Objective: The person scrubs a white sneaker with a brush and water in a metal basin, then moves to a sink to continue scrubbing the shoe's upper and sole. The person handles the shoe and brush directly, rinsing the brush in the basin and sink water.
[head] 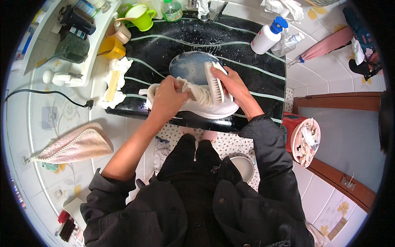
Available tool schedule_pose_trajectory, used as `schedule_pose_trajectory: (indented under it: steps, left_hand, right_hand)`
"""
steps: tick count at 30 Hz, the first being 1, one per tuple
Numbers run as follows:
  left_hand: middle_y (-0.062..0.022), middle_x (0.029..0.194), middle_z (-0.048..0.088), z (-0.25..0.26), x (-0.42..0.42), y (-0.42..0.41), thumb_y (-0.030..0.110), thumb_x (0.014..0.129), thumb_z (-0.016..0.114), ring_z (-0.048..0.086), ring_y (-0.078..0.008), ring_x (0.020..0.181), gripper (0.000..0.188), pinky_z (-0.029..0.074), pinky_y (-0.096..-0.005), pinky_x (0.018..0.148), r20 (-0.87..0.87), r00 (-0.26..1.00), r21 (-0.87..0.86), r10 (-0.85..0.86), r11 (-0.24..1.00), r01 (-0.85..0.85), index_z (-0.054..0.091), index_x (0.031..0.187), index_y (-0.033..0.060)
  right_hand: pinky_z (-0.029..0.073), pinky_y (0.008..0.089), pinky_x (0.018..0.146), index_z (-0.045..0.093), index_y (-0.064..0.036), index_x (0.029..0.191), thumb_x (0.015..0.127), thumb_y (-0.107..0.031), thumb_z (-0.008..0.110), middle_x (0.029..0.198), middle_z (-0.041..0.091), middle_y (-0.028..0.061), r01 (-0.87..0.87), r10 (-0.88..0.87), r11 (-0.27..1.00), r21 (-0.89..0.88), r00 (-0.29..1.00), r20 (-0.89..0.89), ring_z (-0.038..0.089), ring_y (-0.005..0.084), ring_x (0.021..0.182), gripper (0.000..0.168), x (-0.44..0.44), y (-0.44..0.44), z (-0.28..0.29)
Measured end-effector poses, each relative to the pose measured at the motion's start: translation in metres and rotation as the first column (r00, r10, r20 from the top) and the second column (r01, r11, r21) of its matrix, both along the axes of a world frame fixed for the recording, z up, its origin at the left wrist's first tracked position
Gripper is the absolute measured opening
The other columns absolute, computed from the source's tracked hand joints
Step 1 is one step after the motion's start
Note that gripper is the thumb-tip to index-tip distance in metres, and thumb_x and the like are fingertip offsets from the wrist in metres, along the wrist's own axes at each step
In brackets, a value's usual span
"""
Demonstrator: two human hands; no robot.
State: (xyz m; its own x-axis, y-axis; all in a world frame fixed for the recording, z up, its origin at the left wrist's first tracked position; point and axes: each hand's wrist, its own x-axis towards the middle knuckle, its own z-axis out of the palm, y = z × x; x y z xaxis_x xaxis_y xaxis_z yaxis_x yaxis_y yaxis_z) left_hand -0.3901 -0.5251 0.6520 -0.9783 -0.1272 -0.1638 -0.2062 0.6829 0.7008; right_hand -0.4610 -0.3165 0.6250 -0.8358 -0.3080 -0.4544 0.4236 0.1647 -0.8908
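A white shoe [205, 109] lies sideways at the front edge of a black washbasin counter [191, 121], its toe to the right. My left hand [169, 98] grips it at the ankle opening, thumb and fingers at the collar and laces. In my right hand [230, 83] is a white scrubbing brush [213, 81], held upright with its bristles facing left, over the laces and front of the shoe. The right fingertips are partly hidden behind the brush. Just behind the shoe, the oval basin [188, 63] holds cloudy water.
A bar of soap [112, 85] rests on crumpled white cloth at the left. Green cup [145, 18], yellow cup [115, 48] and green-capped bottle [172, 11] line the back left. A white bottle with a blue pump [266, 38] stands back right. A red bin [288, 129] is beside the counter.
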Motion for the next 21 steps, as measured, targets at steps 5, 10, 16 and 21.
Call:
schedule_pose_trajectory:
  steps: [5, 10, 16, 21]
  left_hand:
    - [-0.0181, 0.081, 0.062, -0.005, 0.0, -0.003, 0.027, 0.086, 0.059, 0.06, -0.026, 0.076, 0.03, 0.046, -0.0386, 0.07, -0.062, 0.995, 0.136, -0.078, 0.987, 0.086, 0.069, 0.085, -0.0015]
    - [-0.0042, 0.072, 0.061, 0.006, -0.016, 0.001, 0.039, 0.094, 0.043, 0.053, -0.0121, 0.068, 0.049, 0.04, -0.0296, 0.065, 0.333, 0.937, 0.533, -0.103, 0.84, -0.097, 0.069, 0.08, 0.0008]
    - [-0.0082, 0.073, 0.065, 0.001, -0.026, 0.006, 0.033, 0.094, 0.054, 0.055, -0.0152, 0.071, 0.042, 0.04, -0.0324, 0.063, 0.455, 0.89, 0.41, 0.042, 0.877, -0.251, 0.068, 0.079, -0.0033]
    - [-0.009, 0.072, 0.056, 0.002, 0.005, 0.002, 0.021, 0.093, 0.061, 0.051, -0.0178, 0.069, 0.027, 0.04, -0.0323, 0.061, -0.116, 0.99, 0.226, -0.082, 0.968, 0.107, 0.062, 0.083, -0.0036]
  right_hand:
    - [0.034, 0.0207, 0.047, 0.058, -0.001, 0.111, 0.089, -0.049, 0.064, 0.069, 0.055, -0.0023, -0.012, 0.013, 1.0, -0.011, 1.0, 0.012, 0.044, 0.0041, 0.052, 0.054, 0.001, -0.003, -0.002]
    - [0.045, 0.0254, 0.054, 0.055, 0.003, 0.118, 0.088, -0.046, 0.066, 0.08, 0.064, 0.0072, -0.048, 0.048, 0.999, 0.011, 0.999, 0.022, 0.058, 0.0114, 0.063, 0.059, 0.003, -0.002, 0.007]
    - [0.037, 0.0216, 0.049, 0.057, 0.002, 0.117, 0.088, -0.047, 0.067, 0.071, 0.058, 0.0006, -0.042, 0.044, 0.998, 0.038, 0.998, -0.054, 0.047, 0.0049, 0.056, 0.059, 0.007, -0.007, -0.001]
    - [0.039, 0.0216, 0.049, 0.053, 0.005, 0.123, 0.088, -0.044, 0.068, 0.072, 0.06, 0.0021, -0.036, 0.036, 0.999, 0.024, 0.999, 0.017, 0.049, 0.0053, 0.057, 0.062, 0.004, -0.001, 0.012]
